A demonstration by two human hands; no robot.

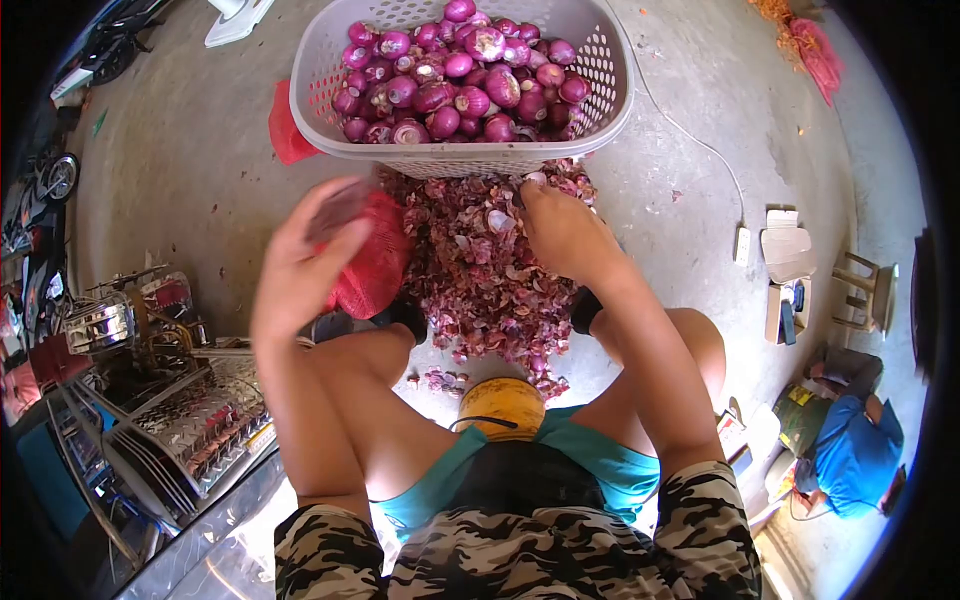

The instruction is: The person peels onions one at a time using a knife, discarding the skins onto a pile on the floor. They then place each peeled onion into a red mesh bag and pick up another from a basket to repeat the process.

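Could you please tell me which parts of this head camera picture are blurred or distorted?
In the head view, the left hand is smeared by motion blur, the right hand and the onions in the basket look sharp, and the fisheye lens bends the edges into dark corners.

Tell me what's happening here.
A person sits on the concrete floor over a pile of onion skins. The left hand, blurred, is at a red mesh bag; the right hand reaches into the skins. In front stands a white basket full of peeled red onions.
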